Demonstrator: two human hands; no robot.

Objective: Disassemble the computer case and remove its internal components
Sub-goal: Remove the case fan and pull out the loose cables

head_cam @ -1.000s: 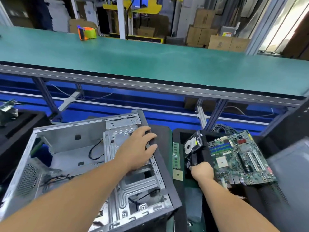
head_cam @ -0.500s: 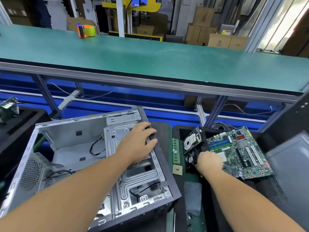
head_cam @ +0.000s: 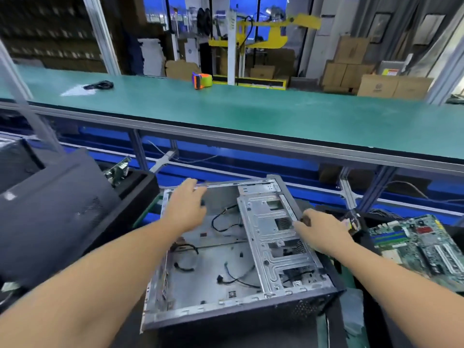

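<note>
Head view: computer case (head_cam: 226, 259) lies open-side up at centre on the work surface, loose black cables (head_cam: 226, 222) on its floor. Left hand (head_cam: 184, 209) hovers over the far-left corner, fingers relaxed, holding nothing. Right hand (head_cam: 319, 231) rests on the case's right edge; grip unclear. Motherboard (head_cam: 421, 247) lies to the right.

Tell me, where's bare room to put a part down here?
The green bench top is bare between the tape dispenser and the right post, and between the black cable and dispenser. Crowded: around the computer case, motherboard right, black panel left.
</note>
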